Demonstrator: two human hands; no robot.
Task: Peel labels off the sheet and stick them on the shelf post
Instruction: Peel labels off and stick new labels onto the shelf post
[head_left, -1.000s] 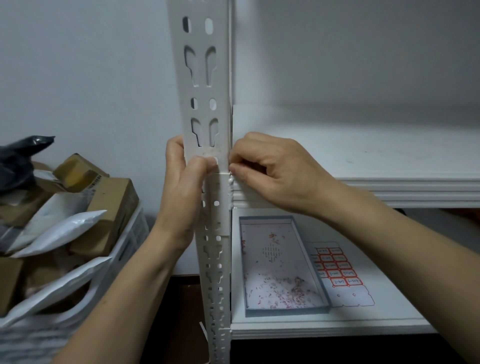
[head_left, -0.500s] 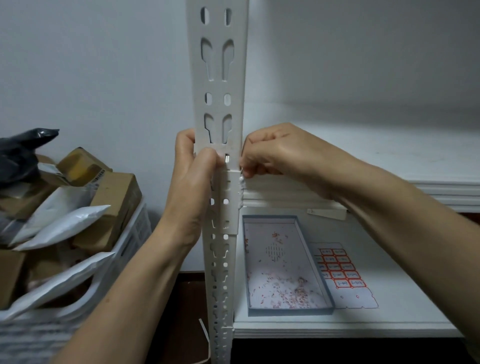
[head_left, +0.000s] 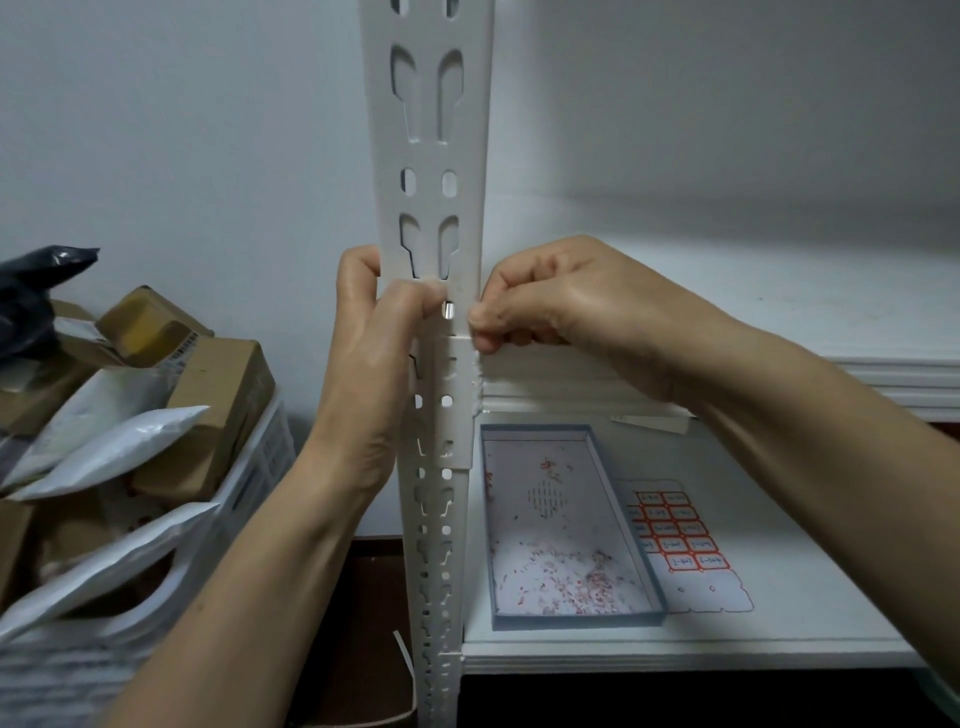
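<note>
Shelf post (head_left: 431, 156) in left hand (head_left: 363, 364) grip, right hand (head_left: 561, 301) pinching edge.

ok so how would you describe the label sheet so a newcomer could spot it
Right of the white post, look at the lower shelf. A blue-rimmed tray lies there, and the sheet lies flat beside it on the right. It is the only thing with a grid of red-bordered labels.

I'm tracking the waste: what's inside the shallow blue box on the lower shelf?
The shallow blue box holds small red and white scraps, thickest at its near end, on a pale floor with a diamond of dashes. Anything under the scraps is covered.
</note>
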